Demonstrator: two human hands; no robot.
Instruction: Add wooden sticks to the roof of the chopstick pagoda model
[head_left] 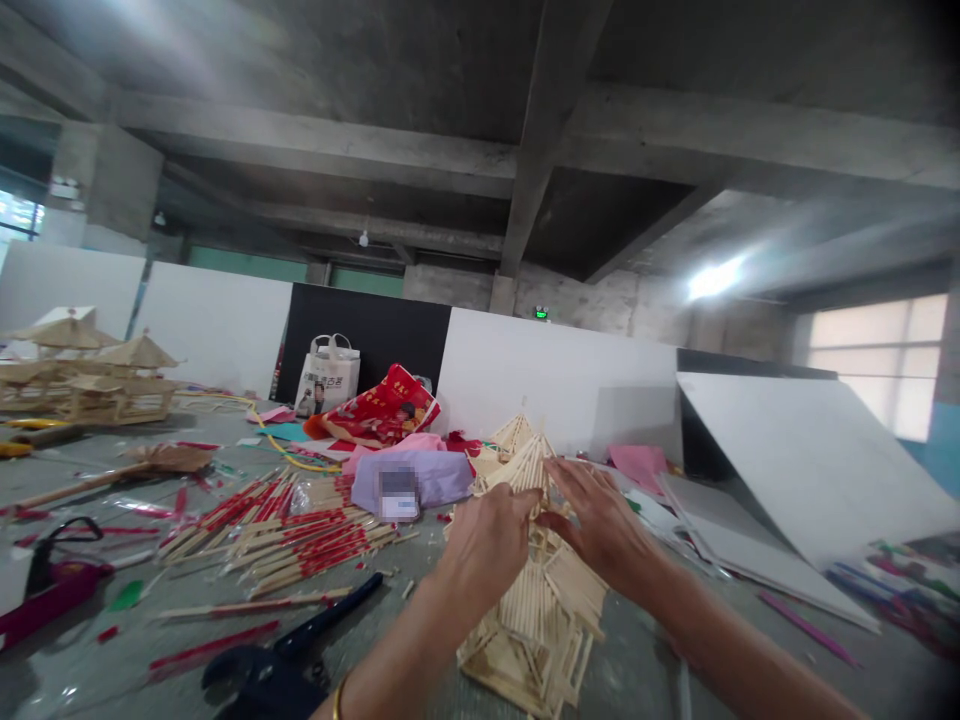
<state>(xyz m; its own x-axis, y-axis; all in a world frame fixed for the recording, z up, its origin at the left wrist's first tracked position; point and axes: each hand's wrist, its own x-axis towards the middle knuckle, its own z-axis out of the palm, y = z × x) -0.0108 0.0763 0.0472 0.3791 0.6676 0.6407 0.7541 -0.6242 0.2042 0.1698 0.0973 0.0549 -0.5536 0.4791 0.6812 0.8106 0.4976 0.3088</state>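
Observation:
A tiered pagoda model built from pale wooden sticks (534, 625) stands on the grey floor in front of me, its upper roof (517, 462) between my hands. My left hand (484, 550) presses against the model's left side, with its fingers on the sticks. On the right side, my right hand (600, 515) lies across the upper tier with its fingers spread. A gold bangle (337, 700) circles my left wrist. The lower part of the model shows below my hands, while the sticks behind my palms are hidden.
Red-marked wooden stick bundles (292, 535) lie left of the model, near black-handled cutters (285, 650) and a lilac cloth (412, 478). Another stick pavilion model (90, 370) stands at far left. A red packet (379, 408), white bag (328, 375) and leaning white board (810, 470) lie beyond.

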